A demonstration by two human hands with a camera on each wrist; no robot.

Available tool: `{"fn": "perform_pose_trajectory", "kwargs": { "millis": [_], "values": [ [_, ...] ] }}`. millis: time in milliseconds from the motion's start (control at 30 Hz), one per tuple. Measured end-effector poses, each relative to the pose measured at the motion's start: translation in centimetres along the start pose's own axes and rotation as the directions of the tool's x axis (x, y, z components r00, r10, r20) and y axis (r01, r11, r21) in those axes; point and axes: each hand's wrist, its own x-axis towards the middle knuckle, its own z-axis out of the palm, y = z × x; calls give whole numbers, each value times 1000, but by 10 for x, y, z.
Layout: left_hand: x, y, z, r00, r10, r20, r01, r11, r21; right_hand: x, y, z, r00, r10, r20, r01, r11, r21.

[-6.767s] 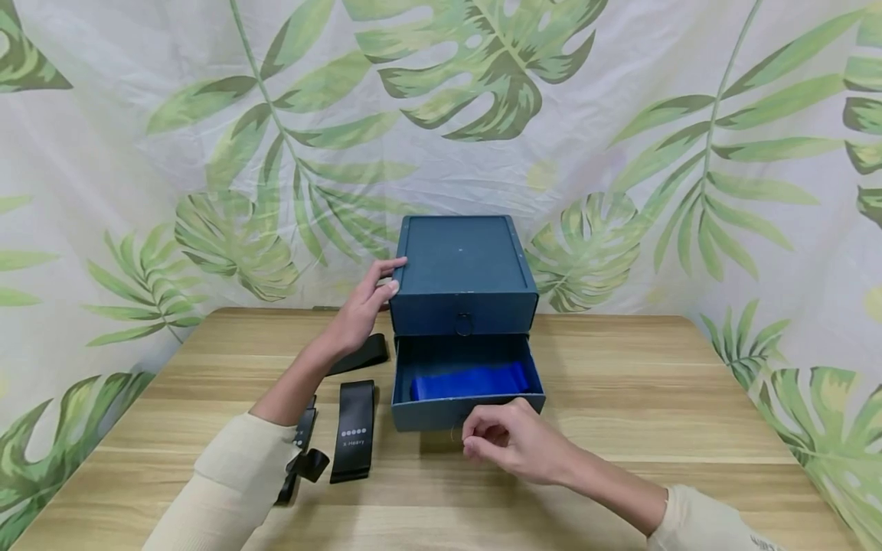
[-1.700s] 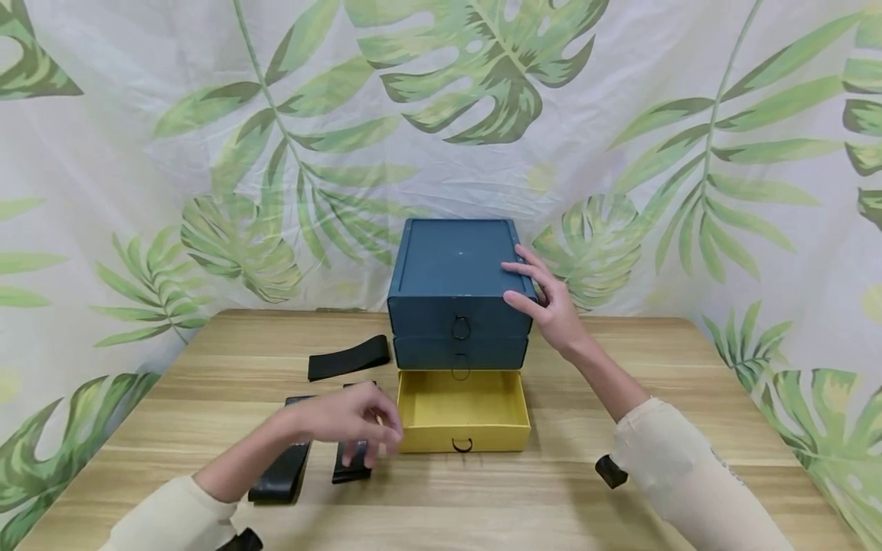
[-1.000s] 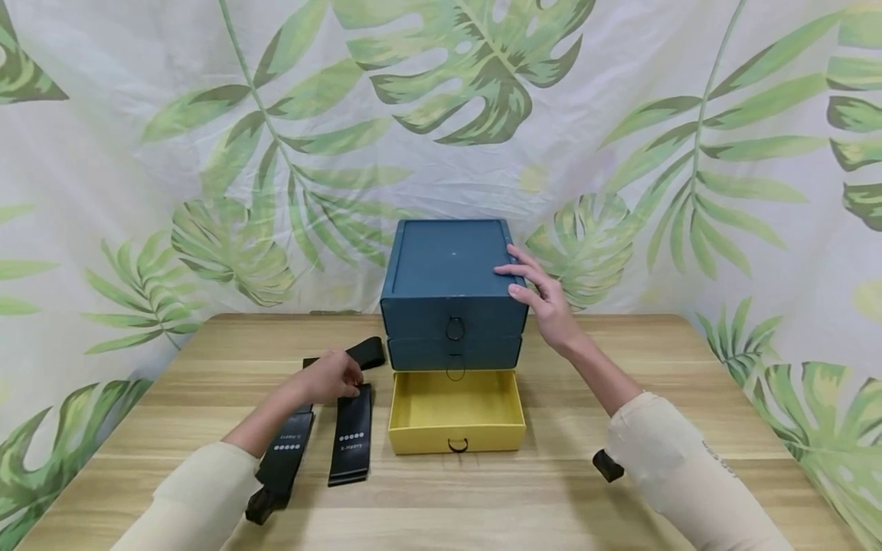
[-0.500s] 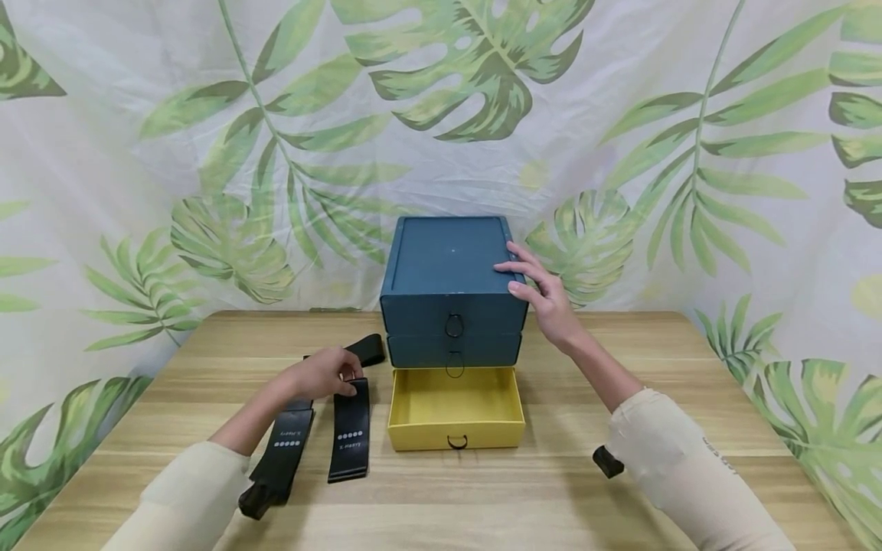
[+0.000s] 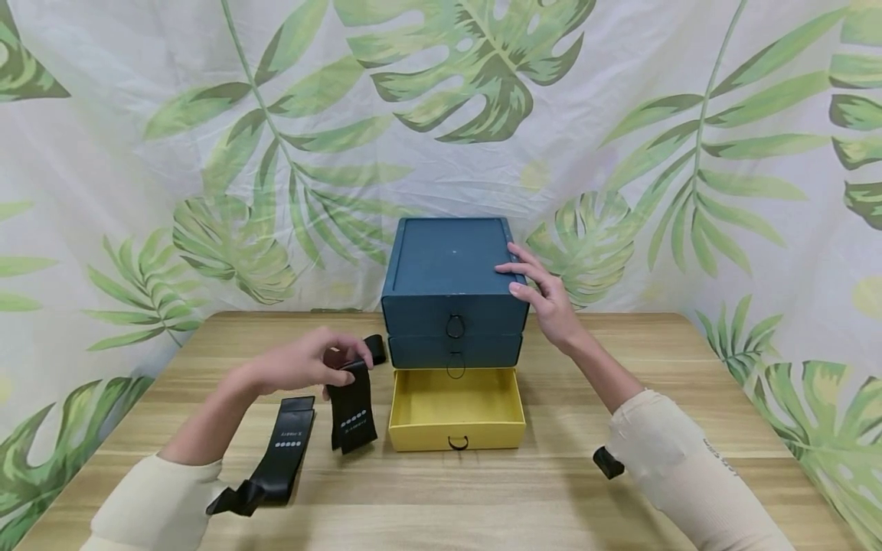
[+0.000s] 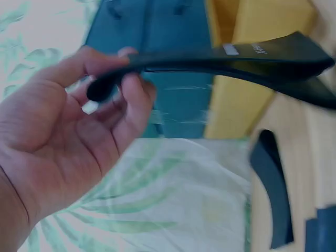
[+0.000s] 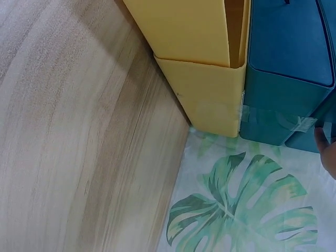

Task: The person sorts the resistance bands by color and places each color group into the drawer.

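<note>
My left hand [image 5: 303,363] pinches one end of a black loop resistance band [image 5: 354,417] between thumb and fingers. The band's labelled length hangs down over the table, and its two layers spread apart in the left wrist view. Fingers of my right hand [image 5: 551,306] rest on the top right edge of a blue drawer box [image 5: 451,256]. At the bottom of the stack a yellow drawer [image 5: 458,438] is pulled out. Both blue drawers above it are pushed in.
A second labelled black band [image 5: 285,451] lies left of the held one. Another black band [image 5: 375,350] lies by the box, partly hidden behind my left hand. A leaf-print cloth [image 5: 455,176] hangs behind the wooden table [image 5: 510,509].
The blue drawer holding a blue band was pushed in and the yellow one pulled out. My right hand moved onto the box; my left took the black band's far end and lifted it.
</note>
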Motion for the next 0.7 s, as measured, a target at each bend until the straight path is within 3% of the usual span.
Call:
{"fn": "perform_pose_trajectory", "kwargs": {
  "millis": [133, 333, 533, 700],
  "values": [
    [-4, 18, -8, 995, 99, -3, -99, 995, -12, 1, 1, 0, 1000, -3, -1, 3, 1000, -3],
    [-5, 42, -13, 975, 217, -48, -222, 966, -130, 1, 1, 0, 1000, -4, -1, 4, 1000, -6],
    [18, 59, 11, 949, 229, -215, -269, 947, -177, 0, 1, 0, 1000, -5, -4, 5, 1000, -9],
    [44, 68, 39, 945, 199, -260, -268, 926, -265, 0, 0, 1, 1000, -11, -6, 10, 1000, -12]
  ]
}}
